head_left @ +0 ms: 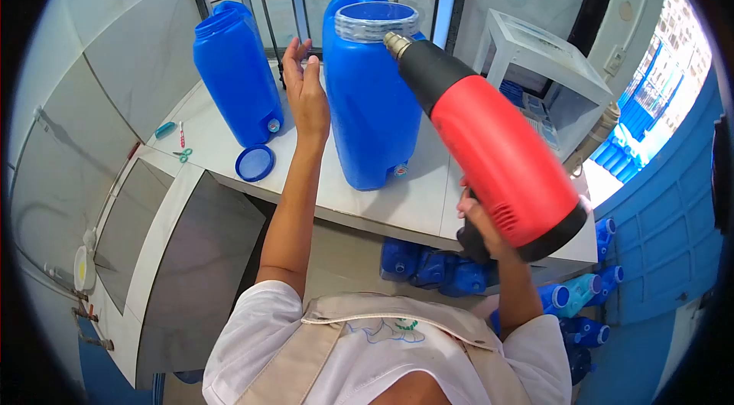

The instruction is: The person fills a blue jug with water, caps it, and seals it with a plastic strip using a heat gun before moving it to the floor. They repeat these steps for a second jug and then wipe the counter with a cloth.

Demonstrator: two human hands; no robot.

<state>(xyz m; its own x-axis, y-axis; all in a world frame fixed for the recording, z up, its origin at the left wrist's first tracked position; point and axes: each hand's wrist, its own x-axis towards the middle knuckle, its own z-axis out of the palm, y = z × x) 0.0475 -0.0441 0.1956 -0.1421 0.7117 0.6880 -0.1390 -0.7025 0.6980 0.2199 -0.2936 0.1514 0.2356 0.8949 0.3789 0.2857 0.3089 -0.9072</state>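
My right hand (482, 217) grips the black handle of a red and black heat gun (497, 145). Its metal nozzle points at the neck of a tall blue water container (375, 107), close to or touching the clear plastic band (375, 26) wrapped around that neck. Raised just left of this container, my left hand (307, 91) is open with fingers apart and holds nothing. A second blue container (233, 72) without a lid stands further left on the white tiled counter (329, 202). Near its base lies a round blue cap (254, 163).
Small green scissors (183, 155), a red and white toothbrush-like item (182, 133) and a teal object (164, 130) lie on the counter's left. At right stands a white shelf (543, 45). Several blue jugs (436, 267) sit on the floor below.
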